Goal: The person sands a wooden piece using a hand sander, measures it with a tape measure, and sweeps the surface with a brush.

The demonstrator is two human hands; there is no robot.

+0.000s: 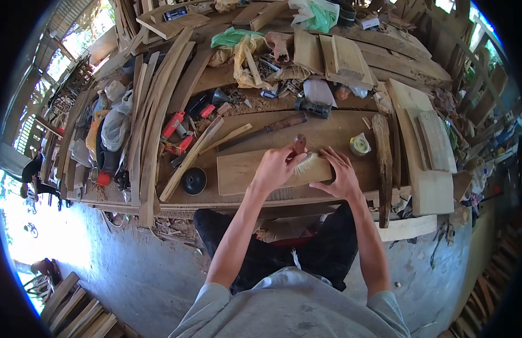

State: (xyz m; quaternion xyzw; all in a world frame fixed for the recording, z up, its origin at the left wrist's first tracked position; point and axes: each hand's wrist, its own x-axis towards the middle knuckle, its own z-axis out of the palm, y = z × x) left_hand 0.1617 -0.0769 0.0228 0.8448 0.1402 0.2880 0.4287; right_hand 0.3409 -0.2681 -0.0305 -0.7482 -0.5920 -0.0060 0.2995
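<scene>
My left hand (274, 170) is closed round a brush (299, 144) with a reddish-brown handle and pale bristles. Its bristles point down at a flat wooden board (244, 172) lying across the bench in front of me. At the board's right end, my right hand (341, 176) rests with thumb and fingers spread apart, covering part of that end. Just beyond the right hand stands a small round container (359, 145) with a yellowish-white top. A black bowl-shaped object (194, 181) lies by the board's left end.
Behind the board lies a long dark tool with a wooden handle (286, 122). Red-and-black tools (178, 127) sit to the left near long wooden strips (159, 112). A rough wooden post (382, 163) and stacked planks (433, 186) flank the right side. Bags and scraps clutter the back.
</scene>
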